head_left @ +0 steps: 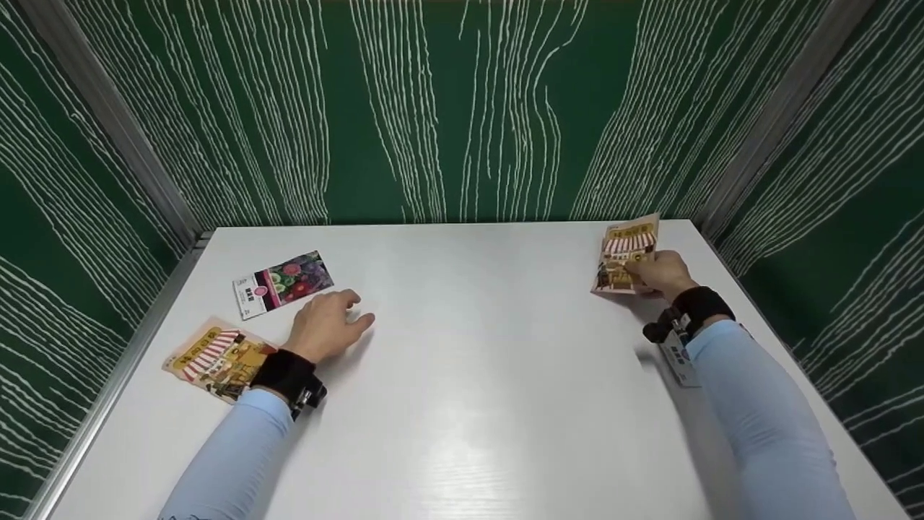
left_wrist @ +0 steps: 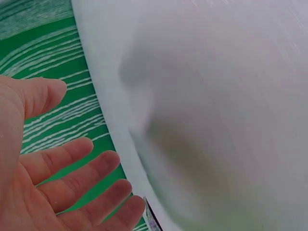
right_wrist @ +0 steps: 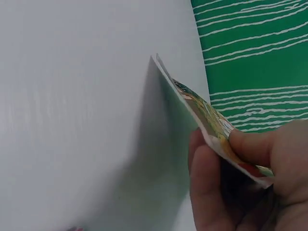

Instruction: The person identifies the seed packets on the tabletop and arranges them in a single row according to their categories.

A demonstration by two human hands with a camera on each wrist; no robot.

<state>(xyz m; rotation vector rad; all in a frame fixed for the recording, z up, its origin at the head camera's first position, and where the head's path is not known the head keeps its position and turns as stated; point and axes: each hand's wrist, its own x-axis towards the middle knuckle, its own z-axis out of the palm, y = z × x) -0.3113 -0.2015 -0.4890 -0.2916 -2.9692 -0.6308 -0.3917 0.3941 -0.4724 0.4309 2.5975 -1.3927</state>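
white table (head_left: 462,347) with two hands (head_left: 328,325), two shopfront packets (head_left: 622,249), two flat cards (head_left: 283,284)

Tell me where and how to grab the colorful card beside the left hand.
Probably pinch the card across its long edges near the picture end, coming from above and the right: it lies flat on the table, is narrower that way, and that end is nearest the left hand.
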